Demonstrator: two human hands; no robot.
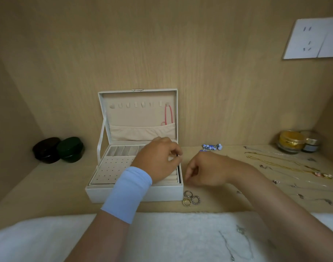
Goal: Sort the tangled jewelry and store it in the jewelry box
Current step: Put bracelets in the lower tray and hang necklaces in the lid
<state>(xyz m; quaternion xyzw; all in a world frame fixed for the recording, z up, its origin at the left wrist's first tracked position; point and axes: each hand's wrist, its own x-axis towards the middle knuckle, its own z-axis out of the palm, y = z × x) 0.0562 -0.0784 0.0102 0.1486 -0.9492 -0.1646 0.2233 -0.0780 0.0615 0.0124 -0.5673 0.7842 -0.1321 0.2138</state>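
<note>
Rings beside jewelry box; tins left, jars right

Brown tin beside green tin, gold jar, white socket plate.

Bare tabletop lies open left of the jewelry box. Its raised lid blocks the back. Rings sit just beside its front right corner, and chains spread over the right side.
</note>
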